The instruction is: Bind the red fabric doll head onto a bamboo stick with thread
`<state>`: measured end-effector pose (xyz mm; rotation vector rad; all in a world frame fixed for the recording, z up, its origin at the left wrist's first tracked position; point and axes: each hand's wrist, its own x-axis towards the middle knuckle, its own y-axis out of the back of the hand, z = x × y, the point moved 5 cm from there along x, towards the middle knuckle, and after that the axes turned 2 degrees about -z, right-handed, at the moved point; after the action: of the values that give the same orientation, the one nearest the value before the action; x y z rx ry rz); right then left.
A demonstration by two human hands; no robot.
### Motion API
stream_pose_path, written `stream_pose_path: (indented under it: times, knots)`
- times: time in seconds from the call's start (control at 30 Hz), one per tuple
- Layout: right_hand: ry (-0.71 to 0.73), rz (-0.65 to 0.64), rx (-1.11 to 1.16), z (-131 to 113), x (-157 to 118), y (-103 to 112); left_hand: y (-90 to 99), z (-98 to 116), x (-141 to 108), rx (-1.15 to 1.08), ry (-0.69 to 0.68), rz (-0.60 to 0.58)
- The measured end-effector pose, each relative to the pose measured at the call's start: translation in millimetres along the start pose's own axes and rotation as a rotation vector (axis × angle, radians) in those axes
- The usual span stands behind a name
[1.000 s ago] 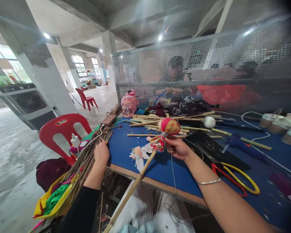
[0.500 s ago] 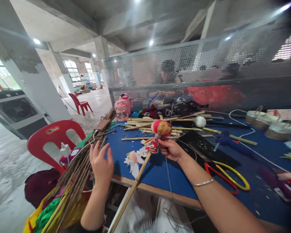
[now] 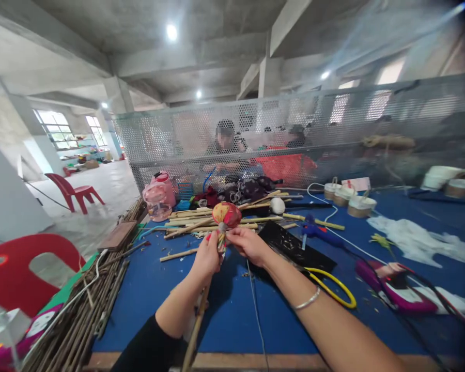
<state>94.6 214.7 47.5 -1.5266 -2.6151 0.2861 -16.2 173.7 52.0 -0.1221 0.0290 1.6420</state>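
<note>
Both my hands hold a stick-mounted cloth ball (image 3: 226, 214), red and yellow patterned, above the blue table (image 3: 151, 289). My left hand (image 3: 208, 255) grips the gathered cloth just under the ball. My right hand (image 3: 250, 244) pinches the same spot from the right, a silver bangle on its wrist. The bamboo stick (image 3: 196, 328) runs down from the ball toward me, past the table's front edge. A thin thread (image 3: 254, 305) hangs from my right hand across the table.
Loose bamboo sticks (image 3: 201, 219) and a white ball (image 3: 277, 205) lie behind the hands. A black tray (image 3: 294, 248), yellow-handled scissors (image 3: 333, 284), a blue glue gun (image 3: 318, 231) and small tubs (image 3: 349, 199) sit right. Twig bundle (image 3: 85, 320) and red chair (image 3: 27, 268) left. People sit behind a mesh screen (image 3: 294, 124).
My left hand left the twig bundle and came over to grip the cloth under the ball. The view swung right and the ball moved toward the table's middle.
</note>
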Motion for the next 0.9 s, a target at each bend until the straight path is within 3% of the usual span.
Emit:
stream_pose_path:
  times: [0.17,0.27,0.47,0.53,0.6,0.67,0.77,0.8,0.9]
  knots:
    - [0.103,0.088,0.01,-2,0,0,8.6,-3,-4,-0.149,0.106,-0.041]
    - [0.064,0.056,0.128,1,-2,-6,7.7,-1,-10,-0.275,0.166,-0.108]
    - [-0.014,-0.131,0.329,13,0,-10,-6.0,-10,-21,-0.571,0.482,-0.437]
    - [-0.07,-0.228,0.345,20,0,-9,-11.4,-16,-23,-0.608,0.584,-0.551]
    - [-0.09,-0.243,0.358,25,-1,-4,-14.4,-23,-22,-0.565,0.66,-0.605]
    - [-0.08,-0.195,0.359,29,-2,2,-11.4,-28,-16,-0.486,0.606,-0.516]
    - [-0.073,-0.145,0.342,30,-4,2,4.9,-20,-1,-0.428,0.259,-0.187]
    - [-0.072,-0.138,0.33,30,-4,1,8.7,-15,0,-0.418,0.15,-0.129]
    - [-0.075,-0.108,0.256,28,-5,-6,5.7,-9,-3,-0.267,0.017,-0.202]
